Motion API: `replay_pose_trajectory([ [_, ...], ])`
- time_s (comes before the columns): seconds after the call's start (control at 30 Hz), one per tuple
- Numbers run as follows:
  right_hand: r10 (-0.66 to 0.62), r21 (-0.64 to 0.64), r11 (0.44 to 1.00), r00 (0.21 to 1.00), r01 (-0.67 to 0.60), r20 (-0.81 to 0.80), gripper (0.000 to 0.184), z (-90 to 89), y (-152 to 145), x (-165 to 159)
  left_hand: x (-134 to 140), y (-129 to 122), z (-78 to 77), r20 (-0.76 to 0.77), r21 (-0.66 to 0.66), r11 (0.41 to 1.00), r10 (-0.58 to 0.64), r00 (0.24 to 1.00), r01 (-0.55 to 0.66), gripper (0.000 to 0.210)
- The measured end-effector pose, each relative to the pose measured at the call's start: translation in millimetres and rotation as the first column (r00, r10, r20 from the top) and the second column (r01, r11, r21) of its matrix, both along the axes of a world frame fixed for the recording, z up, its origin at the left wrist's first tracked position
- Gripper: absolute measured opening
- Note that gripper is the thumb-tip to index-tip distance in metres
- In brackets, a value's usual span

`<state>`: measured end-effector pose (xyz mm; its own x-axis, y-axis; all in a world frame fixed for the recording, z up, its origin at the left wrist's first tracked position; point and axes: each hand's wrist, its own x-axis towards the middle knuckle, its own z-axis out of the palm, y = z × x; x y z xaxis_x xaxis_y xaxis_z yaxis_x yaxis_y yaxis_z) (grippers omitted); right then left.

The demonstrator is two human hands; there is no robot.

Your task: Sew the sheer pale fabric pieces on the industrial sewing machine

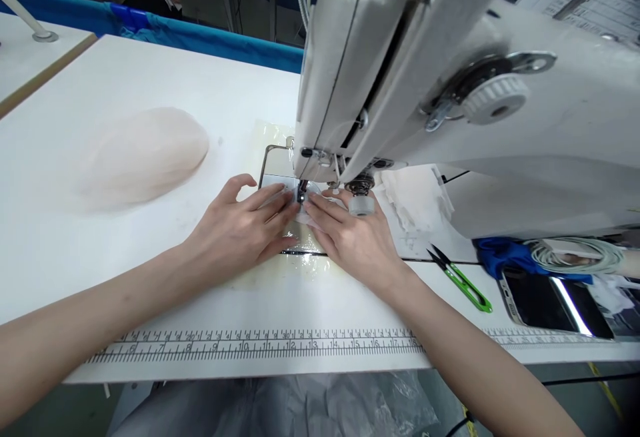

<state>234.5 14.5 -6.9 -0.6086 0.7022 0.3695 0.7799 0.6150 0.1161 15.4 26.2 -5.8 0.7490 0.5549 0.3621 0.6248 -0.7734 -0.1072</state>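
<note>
A white sewing machine [345, 77] stands over the table, its presser foot [302, 190] down between my two hands. Under the foot lies a small piece of thin white fabric [306, 217], mostly covered by my fingers. My left hand [247, 224] rests to the left of the foot, fingers stretched out flat and fingertips touching the fabric's edge. On the other side, my right hand [350, 234] lies with its fingers extended on the fabric, partly hidden behind the machine's white knob.
A pale rounded fabric piece [150, 150] lies to the left. Folded white cloth [415, 197] sits beneath the machine arm. Green thread snips [463, 280], a phone [555, 304] and a coil of cord [575, 254] are at right. A printed ruler [280, 345] runs along the front edge.
</note>
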Motion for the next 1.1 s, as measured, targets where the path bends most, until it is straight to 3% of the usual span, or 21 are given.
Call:
replay_pose_trajectory([
  [0.2, 0.012, -0.019, 1.000, 1.000, -0.012, -0.025, 0.026, 1.4, 0, 1, -1, -2, -1.9, -0.009, 0.036, 0.999, 0.002, 1.000, -0.001, 0.036],
  [0.3, 0.017, -0.066, 0.998, 0.997, -0.022, -0.078, 0.033, 1.3, 2, 2, 0, -2, -2.9, -0.018, 0.071, 0.997, 0.004, 1.000, -0.003, 0.034],
  [0.43, -0.050, -0.116, 0.992, 0.995, 0.040, -0.090, 0.034, 4.2, 6, 4, -4, 4, 1.0, -0.021, 0.088, 0.996, -0.030, 0.999, 0.031, 0.034],
  [0.57, -0.045, 0.017, 0.999, 0.989, 0.048, -0.139, 0.037, 11.0, 3, 5, -18, 12, 12.3, -0.023, 0.221, 0.974, 0.057, 0.998, -0.050, 0.026],
  [0.67, -0.025, 0.075, 0.997, 0.990, 0.036, -0.140, 0.033, 13.1, 1, 8, -19, 7, 17.3, 0.059, 0.301, 0.944, 0.121, 0.991, -0.133, 0.019],
  [0.73, -0.042, 0.070, 0.996, 0.998, 0.045, -0.050, 0.030, 12.1, 1, 9, -13, 0, 16.4, 0.089, 0.236, 0.970, 0.031, 0.996, -0.051, 0.024],
  [0.83, -0.031, 0.050, 0.998, 1.000, 0.031, -0.004, 0.040, 9.9, 0, 10, -6, -2, 13.3, 0.030, 0.087, 0.994, -0.070, 0.997, 0.067, 0.031],
  [0.93, 0.030, -0.040, 0.999, 0.997, -0.033, -0.070, 0.049, 8.6, -6, 6, -12, 6, 15.0, -0.015, 0.158, 0.977, 0.146, 0.989, -0.142, 0.032],
  [1.0, 0.067, -0.086, 0.993, 0.993, -0.075, -0.097, 0.051, 7.0, -10, 2, -17, 11, 18.0, 0.041, 0.190, 0.944, 0.268, 0.963, -0.271, 0.024],
  [1.03, 0.082, -0.089, 0.992, 0.991, -0.091, -0.102, 0.050, 5.9, -12, 0, -18, 11, 18.9, 0.080, 0.168, 0.948, 0.260, 0.962, -0.270, 0.021],
  [1.1, 0.099, -0.070, 0.992, 0.990, -0.106, -0.099, 0.046, 3.4, -15, -2, -15, 8, 17.9, 0.140, 0.053, 0.989, 0.131, 0.981, -0.140, 0.022],
])
